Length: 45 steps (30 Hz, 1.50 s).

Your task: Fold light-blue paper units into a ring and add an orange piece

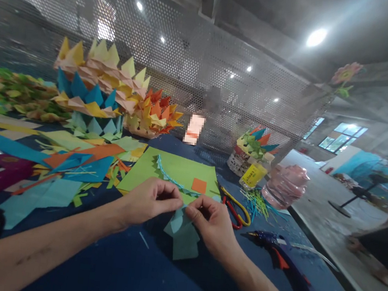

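Note:
My left hand [159, 200] and my right hand [212, 217] meet over the table, thumbs and fingertips pinched together. Between them is a small light blue paper piece [176, 220], partly hidden by my fingers. Under it lie pale blue-green paper squares [185, 247] on the dark blue tabletop. Just beyond my hands, a green paper sheet [185, 163] carries a thin braided blue strip [165, 175] and an orange paper square [199, 186]. Beside my right hand lie scissors [241, 207] with red and yellow handles.
A dark blue glue gun [282, 256] with its cable lies at right; a purple glue gun [1, 172] is at left. Folded-paper crowns [98, 88] stand behind cut paper strips [84, 156]. A yellow-labelled bottle [253, 174] and a pink ribbed container [285, 186] stand near the right edge.

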### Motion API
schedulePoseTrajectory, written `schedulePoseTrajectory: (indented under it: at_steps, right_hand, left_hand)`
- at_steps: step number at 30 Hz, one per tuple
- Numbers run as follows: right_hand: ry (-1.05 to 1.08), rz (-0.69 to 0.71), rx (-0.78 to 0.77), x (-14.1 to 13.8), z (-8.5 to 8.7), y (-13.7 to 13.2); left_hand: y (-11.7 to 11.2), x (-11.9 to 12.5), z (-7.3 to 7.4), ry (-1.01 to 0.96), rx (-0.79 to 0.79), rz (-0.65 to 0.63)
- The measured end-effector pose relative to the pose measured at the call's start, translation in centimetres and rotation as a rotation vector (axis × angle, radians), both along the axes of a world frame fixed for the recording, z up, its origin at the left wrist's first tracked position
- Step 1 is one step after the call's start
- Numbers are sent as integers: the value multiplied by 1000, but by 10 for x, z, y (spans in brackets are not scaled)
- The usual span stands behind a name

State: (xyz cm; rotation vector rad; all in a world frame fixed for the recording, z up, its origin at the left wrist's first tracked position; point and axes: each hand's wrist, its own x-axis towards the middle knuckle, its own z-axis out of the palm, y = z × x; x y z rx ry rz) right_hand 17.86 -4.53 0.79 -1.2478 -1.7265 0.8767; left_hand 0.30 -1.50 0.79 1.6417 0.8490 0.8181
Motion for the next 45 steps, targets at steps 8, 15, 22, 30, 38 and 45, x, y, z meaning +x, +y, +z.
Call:
schedulePoseTrajectory:
  at_steps: [8, 15, 22, 30, 38, 45]
  right_hand:
    - [38, -7, -50, 2, -5, 6]
    - [26, 31, -34, 1, -2, 3]
    - [86, -27, -49, 2, -7, 5]
    - [129, -99, -15, 4, -9, 9]
    - [204, -79, 5, 2, -7, 6]
    - [184, -49, -8, 1, -5, 5]
  left_hand:
    - [6, -1, -9, -33, 0, 19]
    - [2, 0, -4, -31, -34, 24]
    - [5, 3, -10, -103, -49, 10]
    - [1, 3, -13, -137, 69, -44]
    - [5, 3, -10, -85, 47, 10]
    - [4, 1, -8, -118, 58, -3]
